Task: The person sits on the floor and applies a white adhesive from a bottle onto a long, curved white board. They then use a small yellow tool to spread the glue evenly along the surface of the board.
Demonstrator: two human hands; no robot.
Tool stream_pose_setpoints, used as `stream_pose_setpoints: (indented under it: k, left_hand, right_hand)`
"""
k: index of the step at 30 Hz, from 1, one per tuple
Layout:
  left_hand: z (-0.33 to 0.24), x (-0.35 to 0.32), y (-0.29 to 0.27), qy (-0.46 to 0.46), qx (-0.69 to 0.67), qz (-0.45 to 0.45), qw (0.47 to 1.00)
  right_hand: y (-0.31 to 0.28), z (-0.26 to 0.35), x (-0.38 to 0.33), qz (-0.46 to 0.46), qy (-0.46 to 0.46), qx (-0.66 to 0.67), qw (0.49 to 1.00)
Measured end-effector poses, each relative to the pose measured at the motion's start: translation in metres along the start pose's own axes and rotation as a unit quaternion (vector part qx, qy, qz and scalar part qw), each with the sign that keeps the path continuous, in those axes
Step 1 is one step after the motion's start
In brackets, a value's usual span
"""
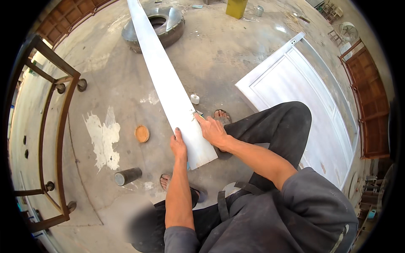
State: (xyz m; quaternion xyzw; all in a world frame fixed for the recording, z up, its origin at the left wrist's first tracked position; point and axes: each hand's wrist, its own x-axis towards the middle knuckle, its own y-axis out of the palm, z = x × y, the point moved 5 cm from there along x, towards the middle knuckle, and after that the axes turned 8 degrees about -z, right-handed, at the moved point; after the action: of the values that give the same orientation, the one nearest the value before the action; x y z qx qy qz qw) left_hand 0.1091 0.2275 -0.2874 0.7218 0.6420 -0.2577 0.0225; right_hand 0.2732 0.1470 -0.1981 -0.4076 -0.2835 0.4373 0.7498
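A long white board (168, 84) runs from near my knees up across the floor and over a tyre (162, 26) at the far end. My left hand (178, 145) grips the board's left edge near its close end. My right hand (212, 130) lies on the right side of the board's face, fingers spread along its edge. My raised right knee (291, 122) is beside the board. My feet in sandals rest on the concrete floor below.
A white panelled door (303, 105) lies flat on the right. A brown metal frame (55, 126) stands left. A round wooden disc (142, 133), a dark cylinder (127, 176) and a small white bottle (194, 99) sit on the floor. Wooden doors (371, 109) lean far right.
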Motion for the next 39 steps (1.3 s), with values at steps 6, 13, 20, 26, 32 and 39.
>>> stream_pose_setpoints:
  k: [6,13,20,26,32,39]
  left_hand:
    - [-0.004,-0.003,0.004,0.015,-0.003,-0.01,1.0]
    - [-0.006,-0.004,-0.003,0.005,0.021,-0.008,1.0]
    - [-0.01,-0.005,-0.003,0.01,-0.003,-0.013,1.0]
    - [-0.013,-0.007,-0.001,0.011,0.023,-0.018,1.0]
    - [-0.014,-0.008,-0.005,0.007,-0.007,-0.018,1.0]
    - [-0.004,-0.002,-0.003,0.008,-0.006,-0.008,1.0]
  right_hand:
    - [0.004,-0.004,0.013,-0.01,-0.007,-0.004,1.0]
    - [0.003,0.001,0.004,-0.006,-0.006,-0.008,1.0]
    - [0.006,0.003,0.02,0.008,-0.009,-0.012,1.0]
    - [0.006,0.001,0.04,0.012,-0.005,-0.015,1.0]
    - [0.001,0.005,0.011,0.047,0.005,-0.033,0.998]
    - [0.0,0.006,0.037,0.016,-0.008,-0.016,1.0]
